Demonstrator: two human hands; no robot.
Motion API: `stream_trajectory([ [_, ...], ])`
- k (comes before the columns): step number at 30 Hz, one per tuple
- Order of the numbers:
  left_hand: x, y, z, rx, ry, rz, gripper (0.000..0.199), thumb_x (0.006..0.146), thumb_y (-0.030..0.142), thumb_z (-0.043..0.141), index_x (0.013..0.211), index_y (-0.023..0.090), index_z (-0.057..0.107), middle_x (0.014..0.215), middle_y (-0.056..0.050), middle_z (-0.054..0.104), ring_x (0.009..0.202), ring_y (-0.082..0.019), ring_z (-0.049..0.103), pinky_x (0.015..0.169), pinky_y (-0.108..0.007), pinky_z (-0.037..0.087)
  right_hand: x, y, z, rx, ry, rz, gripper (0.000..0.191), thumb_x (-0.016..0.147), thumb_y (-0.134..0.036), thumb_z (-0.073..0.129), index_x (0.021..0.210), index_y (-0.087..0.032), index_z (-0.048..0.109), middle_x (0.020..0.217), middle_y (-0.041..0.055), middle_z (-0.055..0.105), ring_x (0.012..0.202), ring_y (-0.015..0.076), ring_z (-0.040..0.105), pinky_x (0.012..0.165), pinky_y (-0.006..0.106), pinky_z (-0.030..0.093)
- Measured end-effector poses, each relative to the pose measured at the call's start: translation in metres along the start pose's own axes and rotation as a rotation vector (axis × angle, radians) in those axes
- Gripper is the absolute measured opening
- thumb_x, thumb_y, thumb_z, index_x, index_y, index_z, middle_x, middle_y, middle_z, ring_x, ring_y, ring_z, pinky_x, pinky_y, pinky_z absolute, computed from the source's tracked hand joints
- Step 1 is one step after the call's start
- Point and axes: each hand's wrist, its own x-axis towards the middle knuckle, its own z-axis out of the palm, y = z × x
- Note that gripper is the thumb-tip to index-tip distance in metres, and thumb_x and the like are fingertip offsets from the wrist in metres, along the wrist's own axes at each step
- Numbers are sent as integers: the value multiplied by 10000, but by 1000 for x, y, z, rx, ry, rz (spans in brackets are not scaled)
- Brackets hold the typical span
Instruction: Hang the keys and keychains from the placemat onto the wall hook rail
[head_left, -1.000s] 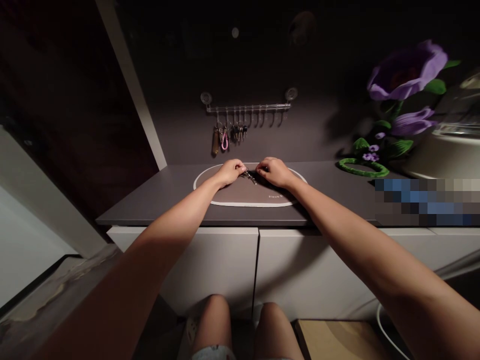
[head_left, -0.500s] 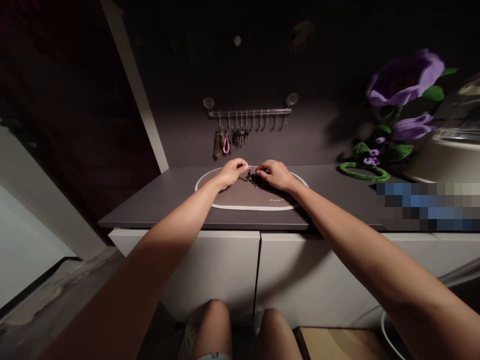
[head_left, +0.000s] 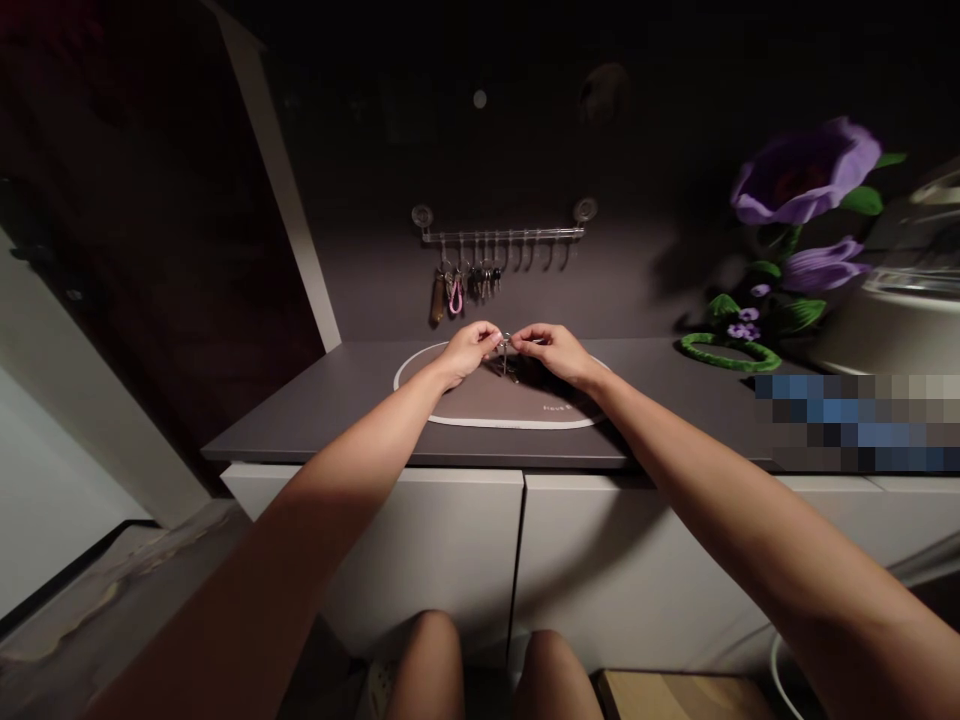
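The left grip (head_left: 471, 355) has thumb and forefinger pressed together, seemingly pinching the near side of a small key ring (head_left: 506, 340); the right grip (head_left: 556, 352) brings its thumb and forefinger close together at the ring's opposite edge, though whether they nip the metal is too small to tell. The ring sits between the two, and a few keys (head_left: 505, 362) dangle just below the fingertips. Handling so slight a ring well would call for one firm, unmoving pinch while the other side works with nail and fingertip, the keys left hanging free so that they do not crowd the fingers. Keeping low seems wise: right beneath the grip lies an oval mat (head_left: 480, 408) with a pale border, a soft-looking catch for a slip. The mat rests on the dark tabletop (head_left: 300, 405), which spreads to both sides. Behind and above the grip, a clear hook rail (head_left: 510, 236) bears other keys (head_left: 486, 280) and a pink loop (head_left: 456, 296); well off to the right stand purple flowers (head_left: 814, 185).
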Motion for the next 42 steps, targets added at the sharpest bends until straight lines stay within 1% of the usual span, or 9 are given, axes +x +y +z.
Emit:
stream_trajectory([
  [6, 1, -3, 0, -59, -20, 15, 206, 737, 334, 587, 752, 147, 503, 704, 22, 502, 621, -62, 446, 591, -194, 378, -1, -2, 1, 74, 13, 31, 359, 666, -442, 619, 825, -121, 642, 769, 40, 641, 659, 104, 524, 684, 254, 416],
  [10, 2, -5, 1, -85, -42, 40, 230, 716, 351, 603, 758, 147, 505, 692, 25, 486, 607, -60, 436, 570, -189, 372, -1, -3, 1, 130, 9, 41, 338, 650, -430, 633, 785, -121, 631, 729, 25, 625, 646, 98, 517, 673, 247, 409],
  [15, 3, -4, 3, -72, -28, 64, 278, 706, 403, 594, 780, 148, 511, 693, 20, 492, 622, -69, 444, 566, -187, 370, -2, -6, 0, 172, 36, 42, 314, 661, -418, 622, 788, -130, 622, 726, 6, 609, 648, 91, 505, 680, 243, 401],
  [20, 2, -2, 6, 7, 11, 82, 281, 728, 415, 556, 804, 146, 529, 710, 11, 527, 649, -84, 469, 588, -199, 379, 2, -1, 0, 226, 29, 17, 310, 682, -427, 597, 792, -137, 599, 759, 18, 599, 680, 101, 508, 670, 241, 407],
  [25, 5, -3, 6, 40, 104, 139, 233, 756, 362, 529, 840, 146, 557, 781, -18, 583, 700, -105, 506, 623, -215, 396, 12, -2, 1, 246, 51, 13, 301, 672, -428, 607, 763, -147, 551, 703, -11, 548, 628, 82, 475, 637, 230, 409],
  [29, 8, -5, 6, 95, 181, 158, 176, 782, 298, 491, 835, 145, 560, 744, -16, 586, 678, -105, 507, 644, -222, 401, 23, -9, 3, 330, 94, 48, 281, 657, -401, 625, 735, -152, 523, 706, -11, 537, 639, 80, 493, 664, 246, 442],
  [33, 9, -6, 6, 187, 237, 136, 137, 787, 238, 466, 786, 146, 567, 700, -8, 585, 648, -110, 511, 650, -232, 406, 41, -17, 4, 407, 187, 108, 214, 659, -322, 630, 718, -157, 507, 735, 0, 562, 692, 92, 534, 685, 258, 462],
  [39, 12, -14, 5, 387, 248, 171, 126, 781, 179, 462, 747, 153, 581, 792, -40, 620, 779, -144, 547, 749, -271, 422, 74, -24, -1, 460, 335, 202, 66, 734, -205, 528, 706, -160, 489, 698, -4, 554, 656, 90, 546, 614, 233, 461],
  [42, 13, -18, 6, 457, 248, 196, 137, 789, 167, 455, 759, 152, 589, 820, -48, 622, 795, -147, 547, 765, -281, 425, 89, -26, -4, 486, 394, 230, 69, 753, -169, 494, 686, -157, 482, 664, -7, 543, 614, 81, 539, 574, 214, 452],
])
